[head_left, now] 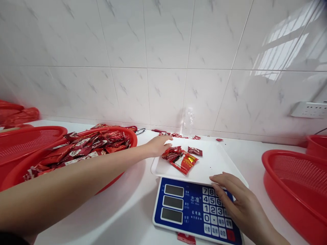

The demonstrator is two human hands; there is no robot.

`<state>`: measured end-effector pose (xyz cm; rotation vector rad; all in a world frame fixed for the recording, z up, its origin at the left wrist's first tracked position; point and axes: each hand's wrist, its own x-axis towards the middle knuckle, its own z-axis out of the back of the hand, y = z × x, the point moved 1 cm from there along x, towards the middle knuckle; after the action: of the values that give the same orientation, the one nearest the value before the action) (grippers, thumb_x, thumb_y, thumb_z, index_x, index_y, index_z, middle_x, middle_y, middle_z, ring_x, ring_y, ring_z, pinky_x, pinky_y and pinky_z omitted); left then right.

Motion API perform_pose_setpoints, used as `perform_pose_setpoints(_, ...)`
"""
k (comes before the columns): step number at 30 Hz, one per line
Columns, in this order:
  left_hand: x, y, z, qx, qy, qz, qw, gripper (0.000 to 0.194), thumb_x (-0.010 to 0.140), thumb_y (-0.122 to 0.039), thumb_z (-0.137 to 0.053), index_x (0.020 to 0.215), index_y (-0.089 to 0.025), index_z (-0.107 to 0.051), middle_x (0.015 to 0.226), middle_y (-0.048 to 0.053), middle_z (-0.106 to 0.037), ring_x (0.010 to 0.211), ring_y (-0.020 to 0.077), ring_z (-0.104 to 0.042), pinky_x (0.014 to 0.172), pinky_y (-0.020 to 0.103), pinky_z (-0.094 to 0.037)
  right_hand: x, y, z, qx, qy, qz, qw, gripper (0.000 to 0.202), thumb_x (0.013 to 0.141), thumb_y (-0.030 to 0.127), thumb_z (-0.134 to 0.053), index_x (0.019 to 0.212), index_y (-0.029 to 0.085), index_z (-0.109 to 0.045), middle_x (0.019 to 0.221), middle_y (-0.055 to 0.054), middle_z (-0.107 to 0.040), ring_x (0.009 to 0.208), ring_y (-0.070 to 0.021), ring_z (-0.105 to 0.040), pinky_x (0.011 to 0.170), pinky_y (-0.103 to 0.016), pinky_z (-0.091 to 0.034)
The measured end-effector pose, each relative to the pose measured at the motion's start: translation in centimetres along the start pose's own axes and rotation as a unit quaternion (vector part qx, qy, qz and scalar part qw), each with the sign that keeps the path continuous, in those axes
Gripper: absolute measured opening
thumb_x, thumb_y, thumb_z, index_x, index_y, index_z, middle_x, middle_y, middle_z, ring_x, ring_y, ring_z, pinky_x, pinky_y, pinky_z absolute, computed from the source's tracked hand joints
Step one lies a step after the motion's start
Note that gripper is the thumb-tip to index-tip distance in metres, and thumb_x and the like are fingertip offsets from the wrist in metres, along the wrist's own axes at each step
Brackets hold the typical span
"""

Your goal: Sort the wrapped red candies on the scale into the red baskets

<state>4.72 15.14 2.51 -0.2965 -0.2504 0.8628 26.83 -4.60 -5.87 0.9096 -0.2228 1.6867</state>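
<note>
In the head view, a weighing scale with a blue keypad panel (195, 211) and a white tray (217, 160) stands before me. Several small red snack packets (184, 162) lie on the tray, a dark red one (195, 151) apart from the rest. My left hand (158, 146) reaches over the tray's left edge, beside the packets, thumb and fingers apart and holding nothing I can see. At the tray's front right edge, my right hand (233, 195) hovers or rests with fingers stretched, covering part of the keys. The three displays look blank.
A red basket (133, 137) full of packets stands at left, with another red basket (55, 131) beyond it. Red baskets (270, 163) are at right. Near the tiled wall are a clear plastic bottle (189, 124) and loose packets; a power strip (309, 110) is on the right.
</note>
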Motion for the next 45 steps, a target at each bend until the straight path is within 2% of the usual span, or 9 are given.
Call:
perform_pose_setpoints(3, -0.1, -1.5, -1.4, -0.021, 0.030, -0.021, 0.999, 0.061, 0.088, -0.053, -0.036, 0.138, -0.019, -0.037, 0.145, 0.010, -0.038, 0.132, 0.0251, -0.035, 0.106, 0.036, -0.030, -0.2, -0.1, 0.0, 0.000, 0.000, 0.000, 1.000, 0.019, 0.089, 0.035, -0.051, 0.104, 0.030, -0.062, 0.102, -0.001, -0.069, 0.100, -0.0210, -0.063, 0.082, -0.037, -0.056)
perform_pose_setpoints(6, -0.5, -3.5, -2.9, -0.024, 0.090, -0.066, 0.993, 0.080, 0.079, -0.071, -0.037, 0.144, -0.024, -0.028, 0.150, 0.012, -0.028, 0.137, 0.0330, -0.023, 0.108, 0.049, -0.022, -0.1, 0.0, -0.1, 0.004, -0.005, 0.009, 1.000, 0.020, 0.089, 0.034, -0.051, 0.105, 0.030, -0.061, 0.102, -0.001, -0.069, 0.101, -0.0212, -0.063, 0.082, -0.037, -0.056)
perform_pose_setpoints(9, -0.5, -5.1, -4.0, -0.027, 0.116, -0.128, 0.985, 0.088, 0.072, -0.075, -0.045, 0.144, -0.030, -0.026, 0.152, 0.012, -0.023, 0.138, 0.0377, -0.018, 0.107, 0.058, -0.015, 0.0, 0.2, -0.2, 0.014, -0.002, 0.006, 1.000, 0.020, 0.090, 0.034, -0.049, 0.106, 0.028, -0.061, 0.103, -0.002, -0.068, 0.102, -0.0210, -0.061, 0.083, -0.038, -0.055)
perform_pose_setpoints(14, 0.8, -6.0, -4.5, -0.124, 0.079, -0.180, 0.973, 0.068, 0.082, -0.056, -0.049, 0.140, -0.022, -0.035, 0.145, 0.010, -0.037, 0.130, 0.0279, -0.037, 0.106, 0.041, -0.030, 0.1, 0.2, -0.2, 0.011, 0.010, 0.003, 1.000, 0.021, 0.092, 0.033, -0.047, 0.108, 0.028, -0.059, 0.109, -0.002, -0.067, 0.107, -0.0198, -0.058, 0.087, -0.039, -0.053)
perform_pose_setpoints(21, 2.1, -4.4, -3.7, -0.059, 0.083, -0.132, 0.986, 0.032, 0.085, -0.027, -0.045, 0.112, -0.024, -0.060, 0.113, 0.003, -0.065, 0.103, 0.0207, -0.058, 0.089, 0.032, -0.043, 0.2, 0.1, -0.6, -0.115, 0.110, 0.066, 0.985, 0.043, 0.090, 0.045, -0.046, 0.132, 0.035, -0.045, 0.135, 0.003, -0.053, 0.129, -0.0271, -0.041, 0.102, -0.058, -0.038)
perform_pose_setpoints(28, 1.0, -4.7, -3.3, -0.045, 0.058, -0.117, 0.990, 0.054, 0.084, -0.053, -0.046, 0.126, -0.020, -0.051, 0.129, 0.011, -0.055, 0.117, 0.0275, -0.049, 0.096, 0.040, -0.038, 0.2, -0.3, -0.9, -0.155, 0.121, 0.035, 0.980, 0.042, 0.093, 0.047, -0.039, 0.132, 0.033, -0.046, 0.136, 0.003, -0.051, 0.130, -0.0265, -0.040, 0.105, -0.058, -0.034)
perform_pose_setpoints(33, 0.5, -5.4, -4.6, 0.007, 0.090, -0.141, 0.986, 0.070, 0.080, -0.066, -0.042, 0.139, -0.028, -0.036, 0.145, 0.010, -0.037, 0.136, 0.0307, -0.024, 0.108, 0.052, -0.016, 0.2, -0.5, -1.2, -0.183, 0.102, 0.005, 0.978, 0.044, 0.093, 0.050, -0.036, 0.130, 0.031, -0.050, 0.136, 0.001, -0.051, 0.130, -0.0280, -0.040, 0.105, -0.060, -0.031)
perform_pose_setpoints(38, 2.0, -5.7, -5.0, 0.025, 0.057, -0.154, 0.986, 0.043, 0.090, -0.045, -0.039, 0.127, -0.027, -0.051, 0.136, 0.010, -0.045, 0.131, 0.0270, -0.032, 0.106, 0.052, -0.021, 0.1, -0.9, -1.2, -0.207, 0.101, -0.034, 0.972, 0.047, 0.093, 0.052, -0.031, 0.130, 0.028, -0.051, 0.135, 0.000, -0.053, 0.131, -0.0289, -0.039, 0.105, -0.062, -0.028)
perform_pose_setpoints(45, 2.7, -6.5, -4.4, -0.019, 0.042, -0.154, 0.987, 0.020, 0.073, -0.022, -0.062, 0.092, -0.020, -0.058, 0.105, 0.006, -0.058, 0.100, 0.0237, -0.052, 0.083, 0.034, -0.043, 0.1, -0.9, -1.1, -0.201, 0.098, -0.044, 0.974, 0.048, 0.093, 0.052, -0.032, 0.131, 0.028, -0.050, 0.137, -0.001, -0.050, 0.131, -0.0294, -0.038, 0.105, -0.062, -0.028)
